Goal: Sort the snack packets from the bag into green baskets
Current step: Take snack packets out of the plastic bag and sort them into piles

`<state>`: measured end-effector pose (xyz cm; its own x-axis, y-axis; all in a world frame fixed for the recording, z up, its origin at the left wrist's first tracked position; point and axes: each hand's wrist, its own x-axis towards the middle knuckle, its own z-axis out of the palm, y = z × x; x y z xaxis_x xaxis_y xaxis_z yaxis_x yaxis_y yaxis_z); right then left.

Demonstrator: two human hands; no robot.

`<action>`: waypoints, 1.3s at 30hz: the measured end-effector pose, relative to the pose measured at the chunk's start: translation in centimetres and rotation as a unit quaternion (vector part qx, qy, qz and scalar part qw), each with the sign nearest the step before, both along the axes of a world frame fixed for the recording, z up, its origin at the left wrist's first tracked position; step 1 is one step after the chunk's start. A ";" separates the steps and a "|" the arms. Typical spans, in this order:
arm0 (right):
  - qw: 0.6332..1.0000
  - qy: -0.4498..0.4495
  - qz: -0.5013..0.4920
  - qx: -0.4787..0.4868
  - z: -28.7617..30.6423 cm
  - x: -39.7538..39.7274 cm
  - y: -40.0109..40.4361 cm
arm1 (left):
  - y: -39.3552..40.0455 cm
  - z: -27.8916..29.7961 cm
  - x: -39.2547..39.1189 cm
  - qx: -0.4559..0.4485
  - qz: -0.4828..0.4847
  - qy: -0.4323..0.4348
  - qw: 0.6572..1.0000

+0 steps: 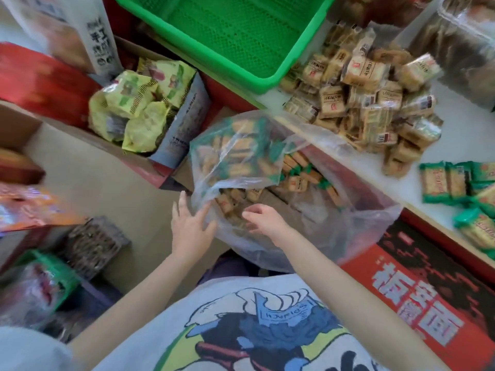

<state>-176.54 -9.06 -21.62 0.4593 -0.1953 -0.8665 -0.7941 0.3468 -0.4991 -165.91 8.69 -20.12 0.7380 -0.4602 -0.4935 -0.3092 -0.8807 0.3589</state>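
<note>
Two bare hands, left hand (191, 223) spread, right hand (263, 216) loosely curled and holding nothing, reach the clear plastic bag (267, 183) of snack packets (235, 202); widening its mouth first should ease transfers to the green basket (227, 30).

Green mesh basket (241, 36) far centre. Clear bag (267, 183) holds tan packets with green ends. Brown-tan packet pile (369, 103) right. Yellow-green packets (139, 108) left. Red box with white characters (417, 303) near right.
</note>
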 end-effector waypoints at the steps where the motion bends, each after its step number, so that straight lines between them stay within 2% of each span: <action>1: 1.000 0.000 0.009 -0.006 -0.4 0.8 0.6 | -0.5 -0.2 0.4 -0.025 0.086 0.095 0.991; 2: 1.000 -0.002 0.007 -0.009 -0.9 1.4 1.0 | -1.1 -0.7 0.7 -0.056 0.157 0.178 0.970; 4: 1.000 -0.004 -0.011 -0.016 -1.6 2.7 1.3 | -2.0 -1.5 0.7 -0.097 0.209 0.258 0.938; 11: 0.997 0.018 -0.062 -0.038 -3.9 4.8 2.7 | -1.9 -2.0 -0.5 -0.162 0.230 0.279 0.918; 15: 0.996 0.024 -0.067 -0.045 -4.8 4.8 2.7 | -1.0 -1.3 -0.5 -0.147 0.217 0.280 0.924; 17: 0.996 0.014 -0.081 -0.033 -4.2 4.0 2.1 | -0.6 -0.9 -0.3 -0.132 0.181 0.245 0.943; 20: 0.994 0.010 -0.052 -0.090 -3.0 1.8 0.5 | -0.9 0.3 -0.6 -0.123 0.141 0.184 0.965; 22: 0.992 0.012 -0.057 -0.111 -1.9 0.1 -1.1 | -1.5 1.6 -1.3 -0.119 0.091 0.087 0.985; 24: 0.991 0.018 -0.086 -0.100 -0.3 -1.9 -3.0 | -2.7 2.6 -2.2 -0.151 0.012 -0.036 0.988; 26: 0.989 0.003 -0.137 -0.063 1.3 -3.9 -4.9 | -4.8 3.3 -3.1 -0.189 -0.038 -0.071 0.979; 27: 0.985 -0.019 -0.168 -0.034 2.3 -4.8 -5.8 | -6.4 3.8 -3.5 -0.199 -0.035 -0.030 0.979; 29: 0.972 -0.083 -0.219 0.014 4.1 -6.5 -7.4 | -10.4 5.9 -4.1 -0.188 0.025 0.139 0.972; 31: 0.959 -0.138 -0.244 0.034 6.0 -8.2 -8.9 | -14.3 7.4 -4.8 -0.182 0.116 0.323 0.921; 32: 0.956 -0.151 -0.250 0.028 6.9 -8.9 -9.6 | -16.1 7.8 -5.1 -0.194 0.140 0.375 0.895; 34: 0.953 -0.158 -0.258 0.000 8.8 -10.3 -11.3 | -19.3 8.4 -6.0 -0.231 0.134 0.404 0.875; 39: 0.949 -0.140 -0.276 -0.068 10.9 -15.2 -15.6 | -26.8 8.9 -8.5 -0.256 0.030 0.422 0.869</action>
